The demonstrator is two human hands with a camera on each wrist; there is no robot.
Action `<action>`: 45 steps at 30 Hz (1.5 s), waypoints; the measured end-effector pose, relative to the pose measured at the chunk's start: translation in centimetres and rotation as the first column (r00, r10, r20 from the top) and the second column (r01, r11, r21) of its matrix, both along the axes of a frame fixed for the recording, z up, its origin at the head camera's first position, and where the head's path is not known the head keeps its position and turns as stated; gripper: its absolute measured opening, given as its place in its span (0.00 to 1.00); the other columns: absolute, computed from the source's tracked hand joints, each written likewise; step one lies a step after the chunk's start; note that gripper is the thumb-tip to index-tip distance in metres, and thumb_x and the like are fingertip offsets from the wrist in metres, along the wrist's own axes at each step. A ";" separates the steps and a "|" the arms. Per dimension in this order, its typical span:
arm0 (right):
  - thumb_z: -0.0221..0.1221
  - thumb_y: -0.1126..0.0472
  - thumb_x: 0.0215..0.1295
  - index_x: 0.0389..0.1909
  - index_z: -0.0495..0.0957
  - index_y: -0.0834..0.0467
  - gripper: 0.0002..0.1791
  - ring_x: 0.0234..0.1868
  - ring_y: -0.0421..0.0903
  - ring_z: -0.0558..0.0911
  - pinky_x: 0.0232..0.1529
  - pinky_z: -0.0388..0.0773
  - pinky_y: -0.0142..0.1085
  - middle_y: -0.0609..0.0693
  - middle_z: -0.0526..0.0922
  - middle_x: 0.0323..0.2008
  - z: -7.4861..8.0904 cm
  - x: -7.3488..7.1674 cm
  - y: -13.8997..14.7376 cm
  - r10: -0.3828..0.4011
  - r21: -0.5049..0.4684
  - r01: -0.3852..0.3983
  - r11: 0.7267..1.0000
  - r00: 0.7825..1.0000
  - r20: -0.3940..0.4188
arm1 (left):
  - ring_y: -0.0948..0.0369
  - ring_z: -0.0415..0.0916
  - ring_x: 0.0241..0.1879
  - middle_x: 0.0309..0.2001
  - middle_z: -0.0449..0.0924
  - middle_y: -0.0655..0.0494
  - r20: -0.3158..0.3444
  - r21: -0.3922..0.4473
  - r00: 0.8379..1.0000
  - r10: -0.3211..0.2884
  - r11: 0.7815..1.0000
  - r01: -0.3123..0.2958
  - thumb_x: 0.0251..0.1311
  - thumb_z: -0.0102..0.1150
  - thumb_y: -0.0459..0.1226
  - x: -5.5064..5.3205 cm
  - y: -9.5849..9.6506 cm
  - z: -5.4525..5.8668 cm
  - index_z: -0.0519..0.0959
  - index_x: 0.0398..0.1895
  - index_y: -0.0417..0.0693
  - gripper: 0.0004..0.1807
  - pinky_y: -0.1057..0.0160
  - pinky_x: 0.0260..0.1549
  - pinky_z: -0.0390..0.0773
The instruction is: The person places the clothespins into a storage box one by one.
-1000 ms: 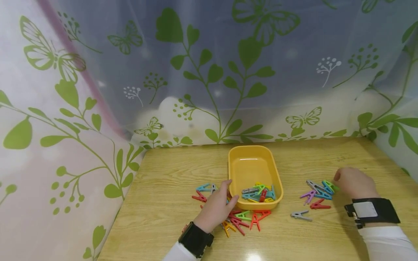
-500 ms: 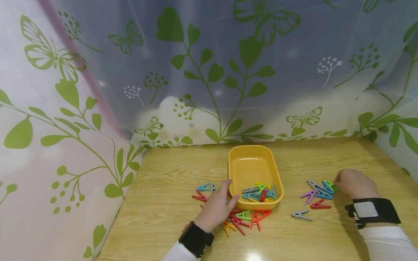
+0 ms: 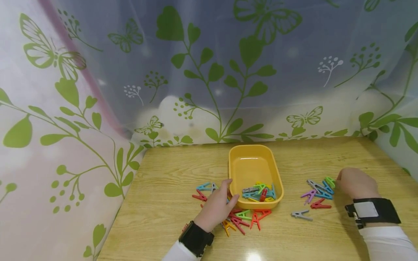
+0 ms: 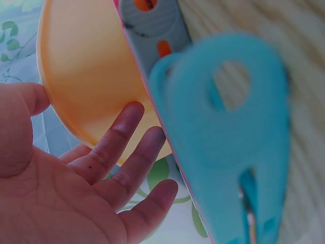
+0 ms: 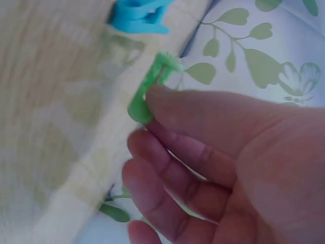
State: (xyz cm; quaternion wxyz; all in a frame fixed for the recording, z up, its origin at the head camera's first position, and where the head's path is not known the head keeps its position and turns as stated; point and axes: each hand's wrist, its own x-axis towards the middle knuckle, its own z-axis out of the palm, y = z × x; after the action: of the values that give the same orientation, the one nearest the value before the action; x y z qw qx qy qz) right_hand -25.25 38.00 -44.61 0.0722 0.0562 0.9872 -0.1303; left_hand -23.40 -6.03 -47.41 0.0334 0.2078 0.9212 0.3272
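Observation:
In the head view my right hand (image 3: 357,183) is at the far side of a small pile of clothespins. Its thumb and index finger pinch a green clothespin (image 5: 147,91), plain in the right wrist view. Beside it lie a blue clothespin (image 3: 327,188), a purple one (image 3: 309,196) and a red one (image 3: 321,204). My left hand (image 3: 215,208) rests at the near left corner of a yellow plastic tub (image 3: 278,177), thumb and extended fingers touching its outside. Several mixed clothespins (image 3: 263,195) lie in the tub's near end.
More clothespins (image 3: 240,222) lie around and under my left hand, among them a blue one (image 4: 223,122). A single grey clothespin (image 3: 302,215) lies between the tub and my right arm. Patterned curtain (image 3: 209,72) hangs behind the wooden table (image 3: 176,163).
The green clothespin in my right hand has shifted up slightly from the pile and turned. My left hand and the tub stay in place.

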 end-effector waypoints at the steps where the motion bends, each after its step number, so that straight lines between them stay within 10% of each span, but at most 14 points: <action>1: 0.59 0.64 0.69 0.39 0.83 0.72 0.12 0.31 0.55 0.80 0.27 0.78 0.49 0.68 0.85 0.36 0.2 0.1 -0.1 -0.003 0.001 0.003 1.000 1.000 -0.028 | 0.67 0.65 0.19 0.22 0.70 0.62 -0.002 -0.001 1.000 -0.001 1.000 0.001 0.77 0.54 0.49 0.0 0.0 0.0 0.60 0.77 0.42 0.34 0.68 0.20 0.63; 5: 0.60 0.65 0.67 0.35 0.84 0.70 0.10 0.27 0.56 0.82 0.25 0.78 0.50 0.65 0.85 0.31 1.0 0.5 -1.7 0.012 0.018 -0.009 1.000 0.981 -0.195 | 0.67 0.65 0.20 0.22 0.69 0.62 -0.006 -0.008 1.000 0.001 1.000 -0.001 0.77 0.54 0.49 -0.1 0.0 0.0 0.60 0.77 0.42 0.34 0.68 0.20 0.62; 11: 0.64 0.66 0.64 0.27 0.83 0.66 0.08 0.19 0.47 0.76 0.18 0.73 0.44 0.59 0.81 0.24 2.3 1.4 -6.5 0.138 0.103 -0.102 0.989 0.882 -0.450 | 0.67 0.65 0.19 0.21 0.69 0.62 -0.004 -0.009 1.000 -0.003 1.000 0.003 0.78 0.53 0.49 -0.1 0.0 -0.1 0.60 0.77 0.42 0.34 0.67 0.19 0.62; 22: 0.76 0.62 0.55 0.29 0.86 0.60 0.08 0.21 0.44 0.80 0.20 0.76 0.41 0.50 0.82 0.26 2.9 3.5 -14.6 0.343 0.226 -0.258 0.939 0.736 -0.584 | 0.66 0.63 0.18 0.20 0.67 0.62 0.004 -0.018 1.000 0.004 1.000 -0.004 0.78 0.53 0.49 -0.1 0.0 -0.1 0.59 0.77 0.43 0.34 0.67 0.18 0.60; 32: 0.78 0.61 0.53 0.27 0.86 0.54 0.08 0.26 0.43 0.80 0.30 0.80 0.49 0.45 0.81 0.27 1.0 3.9 -17.7 0.413 0.235 -0.340 0.911 0.712 -0.568 | 0.66 0.64 0.19 0.21 0.68 0.62 0.001 -0.018 1.000 0.007 1.000 -0.007 0.77 0.54 0.50 0.0 0.0 0.0 0.60 0.77 0.43 0.34 0.68 0.19 0.62; 45: 0.79 0.60 0.52 0.26 0.85 0.52 0.10 0.31 0.46 0.80 0.34 0.78 0.50 0.44 0.79 0.29 0.2 4.0 -18.5 0.422 0.223 -0.359 0.906 0.738 -0.526 | 0.67 0.65 0.19 0.23 0.71 0.62 -0.017 -0.017 1.000 0.003 1.000 -0.003 0.77 0.54 0.50 -0.1 0.0 -0.2 0.61 0.76 0.42 0.34 0.68 0.19 0.63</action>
State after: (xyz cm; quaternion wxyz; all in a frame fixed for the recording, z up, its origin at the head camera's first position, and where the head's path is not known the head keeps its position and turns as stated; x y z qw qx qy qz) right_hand -21.24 19.50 -44.44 -0.1993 -0.1894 0.9589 -0.0700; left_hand -23.49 -6.07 -47.59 0.0270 0.2087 0.9246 0.3175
